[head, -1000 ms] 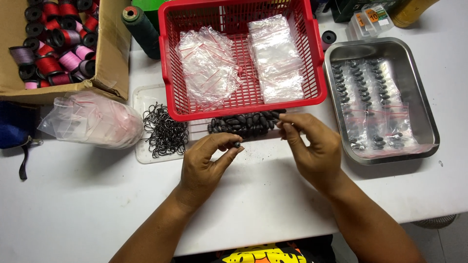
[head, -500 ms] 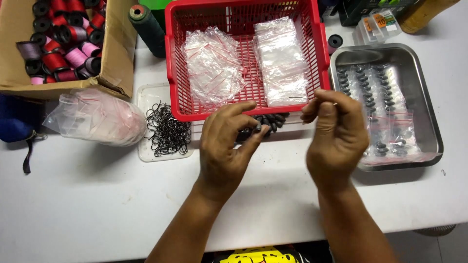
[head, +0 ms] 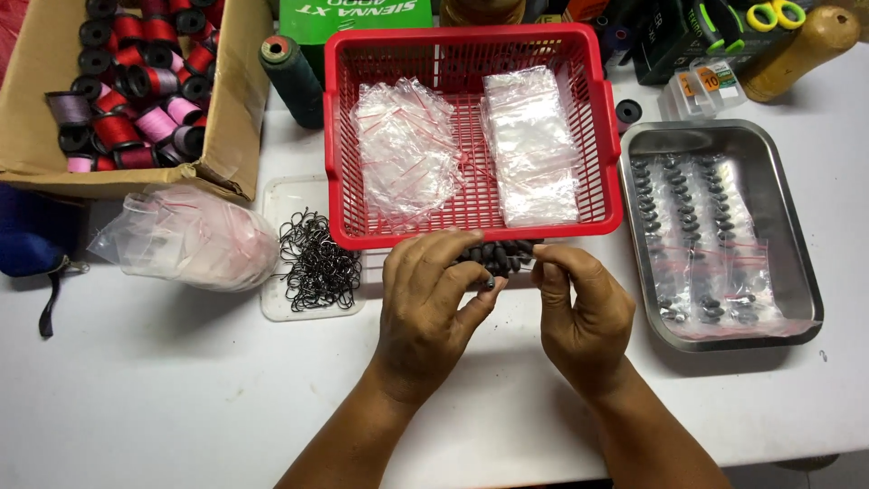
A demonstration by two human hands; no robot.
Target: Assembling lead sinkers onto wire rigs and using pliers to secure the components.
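Note:
My left hand [head: 433, 303] hovers over a pile of small dark oval weights [head: 503, 254] lying on the white table just in front of the red basket [head: 471, 231]. Its thumb and fingers pinch one dark weight [head: 490, 283]. My right hand [head: 582, 308] is close beside it, fingertips pinched together near the same pile; whether it holds a thin line or something small I cannot tell. A shallow clear tray of black hooks [head: 317, 263] lies just left of my left hand.
The red basket holds two heaps of small clear zip bags [head: 405, 145]. A steel tray [head: 797, 272] with filled bags sits right. A cardboard box of thread spools [head: 118, 91], a crumpled plastic bag [head: 190, 240], a green spool [head: 291, 77] and a blue pouch [head: 32, 231] lie left.
Both hands were raised apart half a second ago; they have come back down and closer together at the weight pile in front of the basket.

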